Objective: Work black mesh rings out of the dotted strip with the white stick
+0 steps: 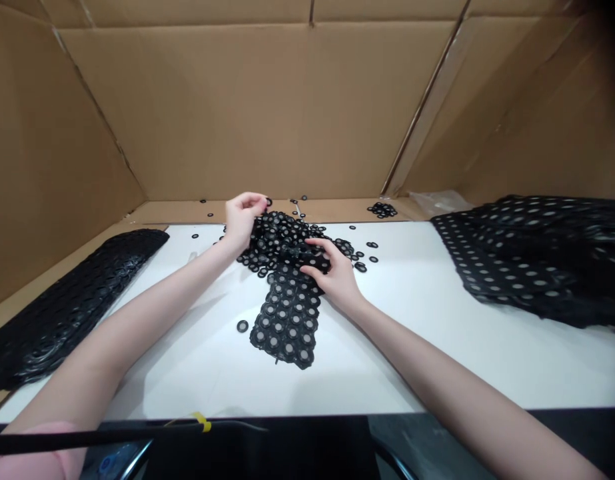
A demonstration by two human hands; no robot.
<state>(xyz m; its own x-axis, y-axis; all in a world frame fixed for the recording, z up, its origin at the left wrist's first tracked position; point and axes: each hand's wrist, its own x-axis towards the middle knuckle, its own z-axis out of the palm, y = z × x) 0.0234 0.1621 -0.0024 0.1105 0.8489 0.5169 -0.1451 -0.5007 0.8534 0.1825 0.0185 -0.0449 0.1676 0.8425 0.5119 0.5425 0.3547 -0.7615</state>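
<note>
My left hand (pixel 241 219) is pinched at the fingertips on a small black rubber ring (pixel 269 202), held over the back of the pile. My right hand (pixel 338 275) curls thumb and fingers round the folded far end of a black rubber sheet (pixel 287 317) with rows of round light spots. The sheet's near part lies flat on the white tabletop (pixel 197 360). Behind and beneath the hands spreads a heap of loose black rings (pixel 267 247). One ring (pixel 242 326) lies alone left of the sheet.
A stack of black rubber sheets (pixel 72 300) lies along the left edge. More spotted black sheets (pixel 532 260) are heaped at the right. A small cluster of rings (pixel 383 210) sits at the back right. Cardboard walls (pixel 267 107) enclose the back and sides. A dark cable (pixel 112 437) crosses the front left.
</note>
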